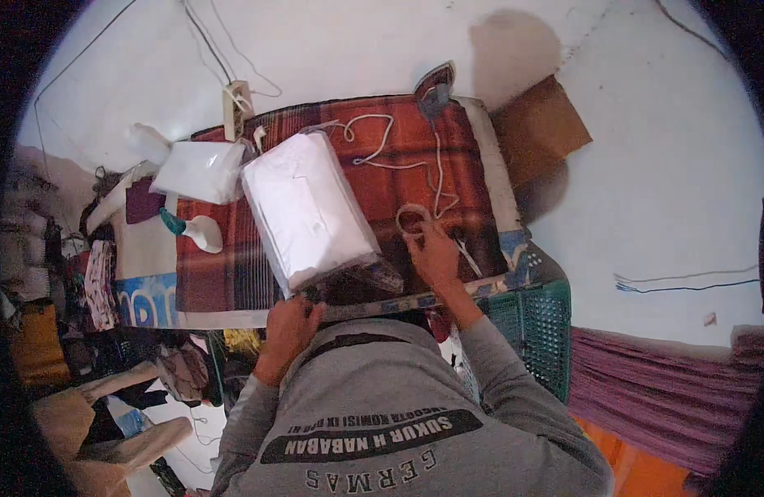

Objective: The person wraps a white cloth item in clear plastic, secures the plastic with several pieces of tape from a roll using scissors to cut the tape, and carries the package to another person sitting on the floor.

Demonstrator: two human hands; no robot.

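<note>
Before me lies a white folded item in a clear plastic bag (313, 205), slanted across a red and dark plaid cloth (394, 149). My left hand (292, 329) is at the bag's near left corner, its fingers curled onto the plastic edge. A loose transparent flap (379, 273) spreads from the bag's near end. To the right of the bag, my right hand (437, 258) grips a roll of tape (413, 219), held up above the cloth. Beside that hand lies a slim pale tool, perhaps scissors (470, 258).
A clothes iron (435, 93) stands at the back right, its white cord (438, 168) looping over the cloth. On the left are another white plastic-wrapped package (198, 171), a spray bottle with a green head (202, 233) and a power strip (236, 112). A green plastic crate (547, 335) sits at right.
</note>
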